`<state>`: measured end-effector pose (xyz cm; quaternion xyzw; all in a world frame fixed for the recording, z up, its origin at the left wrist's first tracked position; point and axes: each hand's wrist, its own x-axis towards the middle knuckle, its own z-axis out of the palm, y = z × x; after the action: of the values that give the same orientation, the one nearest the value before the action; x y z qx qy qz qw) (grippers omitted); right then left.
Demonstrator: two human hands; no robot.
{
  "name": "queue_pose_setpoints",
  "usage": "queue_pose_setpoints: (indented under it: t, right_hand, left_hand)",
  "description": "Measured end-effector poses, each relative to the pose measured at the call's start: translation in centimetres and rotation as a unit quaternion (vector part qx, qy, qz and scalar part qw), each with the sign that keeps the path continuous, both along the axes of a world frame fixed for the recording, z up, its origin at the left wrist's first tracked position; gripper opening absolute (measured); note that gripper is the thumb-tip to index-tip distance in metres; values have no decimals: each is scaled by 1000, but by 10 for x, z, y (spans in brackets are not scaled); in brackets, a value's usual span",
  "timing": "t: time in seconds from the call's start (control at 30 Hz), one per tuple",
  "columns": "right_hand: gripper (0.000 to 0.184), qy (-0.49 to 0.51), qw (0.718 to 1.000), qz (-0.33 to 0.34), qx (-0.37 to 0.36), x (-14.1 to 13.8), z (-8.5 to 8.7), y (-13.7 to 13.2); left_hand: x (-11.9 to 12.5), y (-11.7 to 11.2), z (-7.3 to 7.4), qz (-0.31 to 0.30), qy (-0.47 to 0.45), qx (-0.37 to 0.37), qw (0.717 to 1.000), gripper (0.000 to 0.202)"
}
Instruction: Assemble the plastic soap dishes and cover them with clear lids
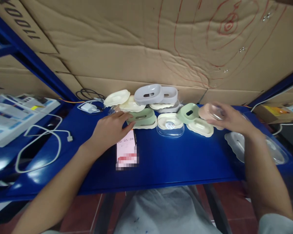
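My right hand [230,118] is closed round a pink soap dish [206,111] with a clear plastic part on it, at the right end of the group. My left hand [111,128] has its thumb and fingers round the left end of a green soap dish [144,117], which rests over a cream piece. Beside my right hand, another green soap dish [189,113] leans on a cream scalloped tray [200,126]. Between the hands stands a cream soap dish [170,121] with a round sticker and a clear cover [170,131]. Grey soap dishes [147,94] are stacked behind.
A phone [126,148] showing a timer lies in front of my left hand on the blue table [175,162]. Clear plastic lids [237,144] lie by my right forearm. A white cable [58,146] and charger [90,107] are left; cardboard [127,42] stands behind.
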<state>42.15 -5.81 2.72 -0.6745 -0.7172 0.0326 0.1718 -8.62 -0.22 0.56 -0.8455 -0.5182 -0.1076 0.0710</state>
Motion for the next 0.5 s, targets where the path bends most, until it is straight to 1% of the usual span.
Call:
queue_pose_setpoints:
  t: [0.03, 0.1, 0.17, 0.23, 0.3, 0.4, 0.5]
  right_hand:
    - [92, 23, 999, 26, -16, -12, -1, 13]
    - [96, 57, 996, 55, -40, -25, -3, 37]
    - [96, 74, 994, 59, -55, -27, -4, 56]
    - [91, 94, 992, 60, -61, -26, -4, 68]
    - [88, 122, 989, 62, -55, -24, -2, 75]
    - [90, 149, 986, 56, -47, -23, -2, 80]
    - [86, 123, 991, 42, -28, -23, -7, 79]
  left_hand:
    - [0, 0, 0, 0, 0, 2, 1000, 42]
    - [-1, 0, 1, 2, -3, 5, 1000, 43]
    - [-2, 0, 1, 1, -4, 4, 1000, 44]
    - [-1, 1, 1, 3, 0, 1, 1000, 44]
    - [0, 1, 1, 6, 8, -4, 1000, 45]
    - [0, 1, 2, 9, 16, -9, 1000, 45]
    - [0, 1, 1, 5, 14, -8, 1000, 45]
